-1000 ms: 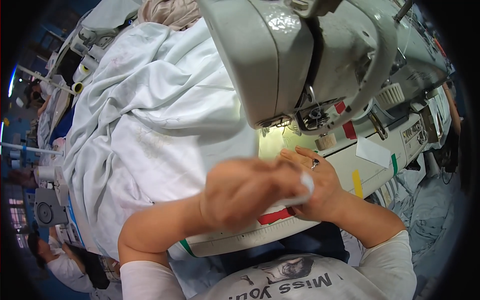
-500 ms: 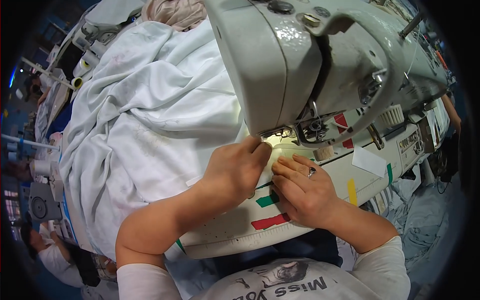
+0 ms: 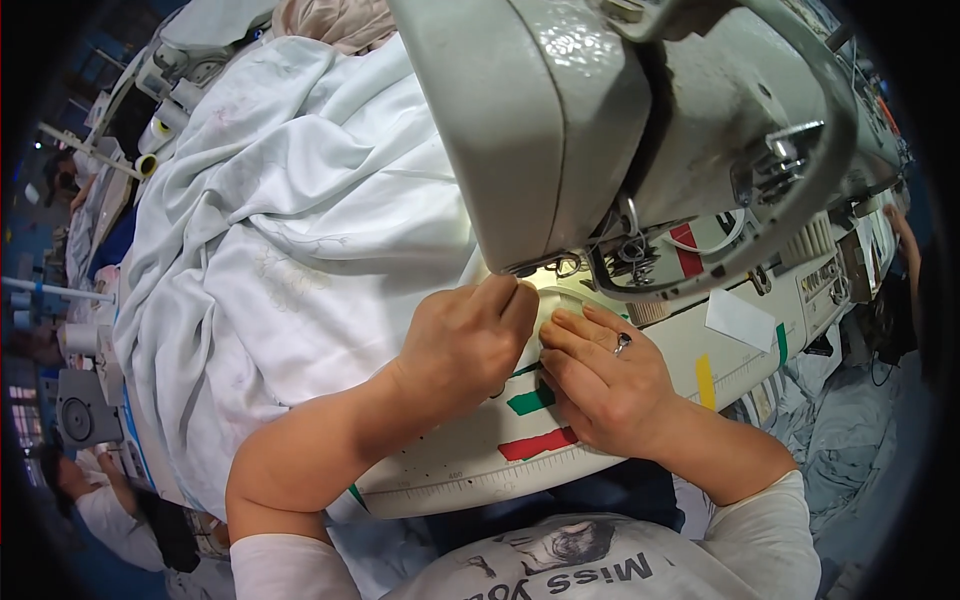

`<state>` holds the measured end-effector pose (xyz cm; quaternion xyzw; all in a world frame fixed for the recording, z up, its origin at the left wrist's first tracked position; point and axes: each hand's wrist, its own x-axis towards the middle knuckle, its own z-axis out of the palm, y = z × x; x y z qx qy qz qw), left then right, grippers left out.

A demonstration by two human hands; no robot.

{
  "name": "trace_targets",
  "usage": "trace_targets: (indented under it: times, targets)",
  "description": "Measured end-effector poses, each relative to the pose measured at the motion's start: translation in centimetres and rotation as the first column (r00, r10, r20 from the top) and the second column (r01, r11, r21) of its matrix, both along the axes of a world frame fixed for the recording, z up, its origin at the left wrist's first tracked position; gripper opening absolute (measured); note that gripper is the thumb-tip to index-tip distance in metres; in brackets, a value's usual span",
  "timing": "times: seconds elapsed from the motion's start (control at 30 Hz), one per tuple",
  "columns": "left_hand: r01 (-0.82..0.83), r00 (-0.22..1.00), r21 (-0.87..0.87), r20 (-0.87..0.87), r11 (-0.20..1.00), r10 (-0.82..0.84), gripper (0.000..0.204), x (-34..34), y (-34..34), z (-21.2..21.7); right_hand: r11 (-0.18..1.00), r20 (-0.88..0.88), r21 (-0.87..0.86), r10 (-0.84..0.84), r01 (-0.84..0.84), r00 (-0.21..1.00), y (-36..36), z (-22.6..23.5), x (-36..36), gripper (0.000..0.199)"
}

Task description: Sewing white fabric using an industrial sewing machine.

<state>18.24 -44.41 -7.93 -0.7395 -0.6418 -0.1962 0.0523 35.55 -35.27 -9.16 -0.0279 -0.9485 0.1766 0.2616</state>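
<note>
A large grey-white sewing machine (image 3: 600, 130) fills the upper middle of the head view. Under its head, both hands press a small pale piece of fabric (image 3: 553, 303) flat on the machine bed. My left hand (image 3: 465, 340) has its fingertips on the piece close to the needle area (image 3: 560, 265). My right hand (image 3: 600, 375), with a ring on one finger, lies beside it with fingers spread flat on the same piece. Whether the piece joins the big white cloth is hidden by the hands.
A big heap of white cloth (image 3: 270, 250) covers the table to the left. Green (image 3: 530, 402), red (image 3: 538, 444) and yellow (image 3: 705, 382) tape marks lie on the white bed. Thread cones (image 3: 160, 125) stand at the far left. Another person (image 3: 110, 510) is at lower left.
One second ago both hands were raised together holding a small white piece near my body. They have since moved forward and down, flat onto the bed under the machine head.
</note>
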Motion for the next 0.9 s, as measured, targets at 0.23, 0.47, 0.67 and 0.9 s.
trace_targets:
  times: [0.23, 0.47, 0.67, 0.9]
  targets:
    - [0.025, 1.0, 0.117, 0.012, 0.993, -0.026, 0.018, -0.2, 0.8, -0.8, 1.0, 0.005, 0.017, -0.005, 0.005, 1.0, -0.1, 0.1, 0.0, 0.023]
    - [0.163, 0.987, 0.14, -0.008, 0.977, -0.163, 0.021, -0.3, 0.6, -0.3, 1.0, -0.009, 0.012, -0.01, 0.01, 1.0, -0.1, -0.1, 0.1, 0.022]
    - [0.103, 0.994, 0.183, 0.019, 0.978, -0.108, 0.019, 0.0, 0.5, -0.4, 1.0, -0.043, 0.008, 0.006, -0.006, 0.999, 0.0, -0.2, -0.1, 0.022]
    - [0.102, 0.995, 0.188, -0.039, 0.977, -0.096, 0.02, -0.3, 0.3, -0.8, 1.0, -0.012, 0.012, -0.004, 0.004, 1.0, -0.2, -0.1, 0.0, 0.022]
